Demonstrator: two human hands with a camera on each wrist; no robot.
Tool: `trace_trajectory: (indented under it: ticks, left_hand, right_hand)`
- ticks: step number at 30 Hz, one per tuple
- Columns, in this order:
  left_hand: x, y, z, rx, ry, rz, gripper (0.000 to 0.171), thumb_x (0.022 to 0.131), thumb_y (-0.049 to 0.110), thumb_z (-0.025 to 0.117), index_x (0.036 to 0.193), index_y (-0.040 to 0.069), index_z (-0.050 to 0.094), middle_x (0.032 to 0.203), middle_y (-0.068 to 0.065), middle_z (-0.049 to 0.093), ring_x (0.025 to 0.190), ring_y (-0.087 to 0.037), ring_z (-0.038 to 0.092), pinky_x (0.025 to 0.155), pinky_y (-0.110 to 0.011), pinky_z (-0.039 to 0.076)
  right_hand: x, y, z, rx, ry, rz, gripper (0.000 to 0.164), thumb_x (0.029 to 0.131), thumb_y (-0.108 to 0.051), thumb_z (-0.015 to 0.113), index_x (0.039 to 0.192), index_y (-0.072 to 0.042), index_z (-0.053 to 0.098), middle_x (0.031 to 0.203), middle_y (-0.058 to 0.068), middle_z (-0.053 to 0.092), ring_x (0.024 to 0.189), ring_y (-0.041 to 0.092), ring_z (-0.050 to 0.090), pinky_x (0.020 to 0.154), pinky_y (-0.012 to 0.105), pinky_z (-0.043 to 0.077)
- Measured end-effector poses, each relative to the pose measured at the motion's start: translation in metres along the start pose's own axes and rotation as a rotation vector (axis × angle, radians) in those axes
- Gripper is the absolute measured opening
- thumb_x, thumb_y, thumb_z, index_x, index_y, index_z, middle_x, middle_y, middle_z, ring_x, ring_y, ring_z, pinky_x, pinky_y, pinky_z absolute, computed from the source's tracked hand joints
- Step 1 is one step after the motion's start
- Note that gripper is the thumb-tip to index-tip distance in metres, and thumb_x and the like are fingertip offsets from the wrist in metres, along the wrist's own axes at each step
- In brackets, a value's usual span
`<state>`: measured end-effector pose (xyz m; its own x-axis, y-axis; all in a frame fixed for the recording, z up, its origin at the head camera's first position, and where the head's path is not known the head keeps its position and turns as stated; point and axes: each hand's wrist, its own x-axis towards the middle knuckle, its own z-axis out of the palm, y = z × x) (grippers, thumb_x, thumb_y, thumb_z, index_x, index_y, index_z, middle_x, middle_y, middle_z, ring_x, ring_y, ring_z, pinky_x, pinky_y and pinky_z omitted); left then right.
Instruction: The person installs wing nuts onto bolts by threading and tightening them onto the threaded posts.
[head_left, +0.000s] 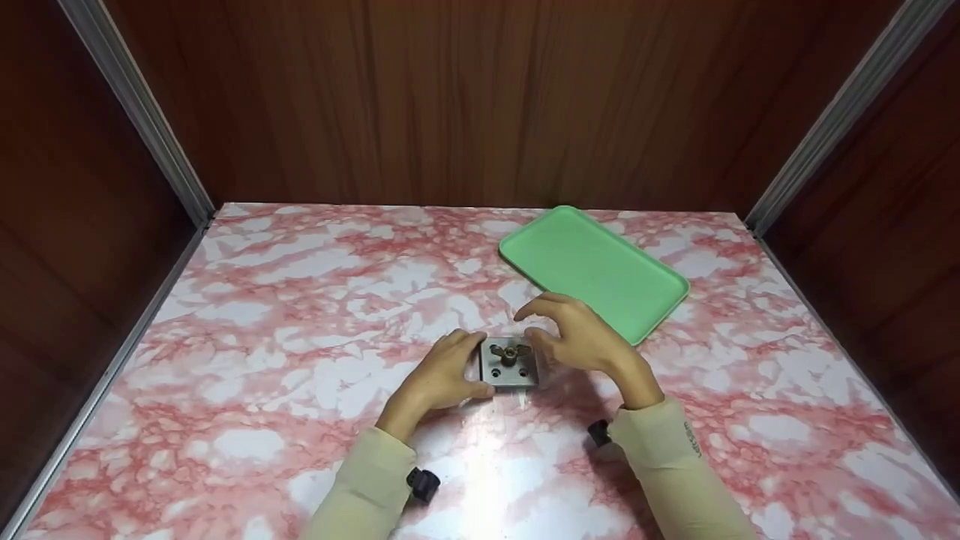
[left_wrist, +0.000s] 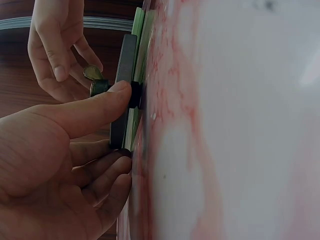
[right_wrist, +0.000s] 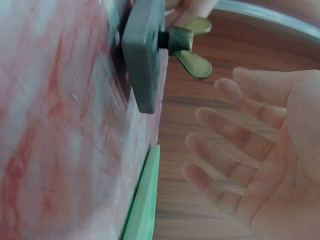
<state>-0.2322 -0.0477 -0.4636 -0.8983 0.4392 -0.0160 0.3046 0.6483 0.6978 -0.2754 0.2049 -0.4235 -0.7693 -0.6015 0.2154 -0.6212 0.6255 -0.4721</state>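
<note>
A square grey metal plate [head_left: 509, 380] with small holes lies level just above the table, in front of the person. A brass-coloured wing nut [right_wrist: 195, 63] sits on a threaded bolt through it, wings spread. My left hand [head_left: 441, 377] holds the plate from the left, thumb at the near edge and fingers at the far edge. In the left wrist view a dark piece [left_wrist: 135, 95] shows under the plate. To the right, my right hand [head_left: 581, 335] hovers beside the wing nut, its fingers loosely bent and apart from it, holding nothing.
A green tray [head_left: 592, 262] lies at an angle behind the right hand. The table [head_left: 262, 360] has a red and white marbled top. Dark wood panels [head_left: 450, 97] enclose its back and sides. Both wrists wear small black cameras [head_left: 424, 484].
</note>
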Motion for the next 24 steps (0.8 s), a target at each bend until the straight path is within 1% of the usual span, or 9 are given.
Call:
trace_trajectory:
  ticks: [4,9,12,16,19,24]
  left_hand:
    - [0.000,-0.001,0.000,-0.013,0.000,-0.003,0.087,0.089,0.022,0.087,0.160,0.000,0.043,0.154,-0.016,0.050,0.146,-0.035,0.043,0.120,-0.052,0.037]
    - [0.000,-0.001,0.000,-0.027,0.005,0.000,0.085,0.088,0.020,0.087,0.159,-0.001,0.044,0.152,-0.015,0.051,0.144,-0.034,0.044,0.119,-0.051,0.037]
    - [0.000,0.000,-0.001,-0.027,0.002,-0.008,0.086,0.089,0.021,0.087,0.160,0.000,0.043,0.152,-0.015,0.051,0.144,-0.033,0.045,0.119,-0.050,0.038]
    - [0.000,0.001,-0.001,-0.031,-0.004,-0.020,0.086,0.090,0.023,0.087,0.161,0.002,0.043,0.153,-0.014,0.050,0.142,-0.033,0.045,0.116,-0.051,0.039]
    - [-0.001,0.001,-0.001,-0.037,-0.004,-0.019,0.086,0.090,0.022,0.086,0.161,0.002,0.043,0.153,-0.014,0.051,0.138,-0.032,0.047,0.114,-0.051,0.040]
    - [-0.001,0.002,0.000,-0.045,-0.001,-0.012,0.085,0.089,0.021,0.087,0.160,0.002,0.044,0.150,-0.015,0.052,0.134,-0.031,0.048,0.113,-0.051,0.041]
  right_hand:
    - [0.000,0.001,-0.004,0.002,-0.018,-0.030,0.034,0.099,0.000,0.065,0.130,-0.010,0.074,0.133,0.007,0.069,0.131,0.028,0.062,0.111,0.050,0.048]
    - [0.000,0.000,-0.005,0.008,-0.053,-0.098,0.040,0.099,0.010,0.062,0.132,-0.012,0.073,0.133,0.006,0.069,0.130,0.026,0.062,0.110,0.047,0.051]
    - [0.001,0.000,-0.003,0.009,-0.070,-0.135,0.043,0.099,0.012,0.061,0.132,-0.012,0.074,0.133,0.005,0.068,0.129,0.025,0.062,0.110,0.048,0.051]
    - [0.002,-0.001,0.001,-0.017,-0.077,-0.158,0.046,0.097,0.014,0.062,0.130,-0.016,0.076,0.132,0.005,0.068,0.128,0.024,0.061,0.109,0.047,0.051]
    - [0.002,-0.002,0.003,-0.041,-0.075,-0.161,0.047,0.096,0.014,0.065,0.128,-0.018,0.078,0.132,0.006,0.068,0.127,0.024,0.061,0.110,0.045,0.050]
    - [0.002,-0.003,0.007,-0.052,-0.087,-0.172,0.047,0.096,0.014,0.065,0.128,-0.018,0.078,0.133,0.008,0.068,0.128,0.026,0.061,0.112,0.046,0.048]
